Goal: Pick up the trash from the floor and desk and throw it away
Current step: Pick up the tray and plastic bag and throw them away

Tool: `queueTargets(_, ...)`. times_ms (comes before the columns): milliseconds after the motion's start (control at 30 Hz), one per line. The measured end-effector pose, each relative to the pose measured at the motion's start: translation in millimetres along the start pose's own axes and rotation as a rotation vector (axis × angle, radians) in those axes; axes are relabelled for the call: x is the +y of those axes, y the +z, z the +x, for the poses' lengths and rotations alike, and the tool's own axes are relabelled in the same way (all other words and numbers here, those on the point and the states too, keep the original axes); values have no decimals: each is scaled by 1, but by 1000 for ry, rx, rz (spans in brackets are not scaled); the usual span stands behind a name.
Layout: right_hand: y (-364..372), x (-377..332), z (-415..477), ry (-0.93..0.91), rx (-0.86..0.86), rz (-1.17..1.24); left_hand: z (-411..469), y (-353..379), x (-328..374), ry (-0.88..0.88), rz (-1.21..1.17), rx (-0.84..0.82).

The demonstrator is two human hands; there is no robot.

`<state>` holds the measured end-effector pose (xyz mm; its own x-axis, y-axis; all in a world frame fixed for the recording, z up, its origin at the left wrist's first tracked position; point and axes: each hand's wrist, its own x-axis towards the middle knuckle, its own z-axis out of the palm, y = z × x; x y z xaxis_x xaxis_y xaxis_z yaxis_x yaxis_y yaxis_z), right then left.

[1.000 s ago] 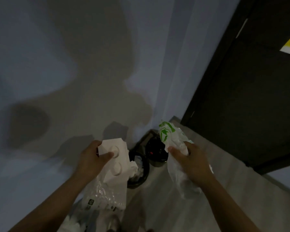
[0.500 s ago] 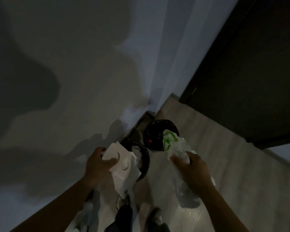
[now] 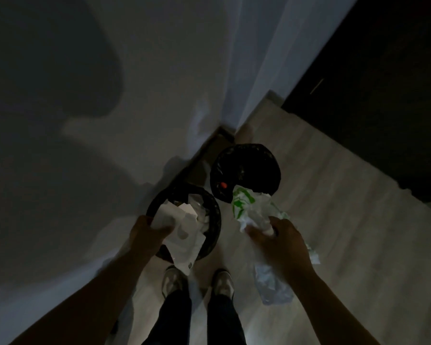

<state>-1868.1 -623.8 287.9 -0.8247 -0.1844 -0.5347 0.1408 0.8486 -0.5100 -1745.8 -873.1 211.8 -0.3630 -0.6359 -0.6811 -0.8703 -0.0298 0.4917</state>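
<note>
Left hand (image 3: pixel 148 232) holds paper (image 3: pixel 187 235) over the bin (image 3: pixel 217 215) beneath, seemingly ready to drop; right hand (image 3: pixel 280 242) clutches wrappers (image 3: pixel 249 207) just short of the other bin (image 3: pixel 261 158).

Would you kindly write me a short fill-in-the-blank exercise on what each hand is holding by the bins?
1. The left hand holds ____ paper over the nearer bin.
2. The right hand grips a crumpled bag with ____ print.
3. Counting the farther bin, ____ black bins stand on the floor.

Missing words: white; green; two.
</note>
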Motion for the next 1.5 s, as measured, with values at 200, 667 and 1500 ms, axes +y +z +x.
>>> queueTargets(200, 40, 31, 42, -10, -43, -31, 46, 49, -26, -19, 17, 48)
queueTargets(667, 134, 24, 77, -270, -254, -337, 71, 58, -91, 31, 261, -212)
queueTargets(1500, 258, -13, 101, -445, -603, -857, 79, -13, -155, 31, 331, -174)
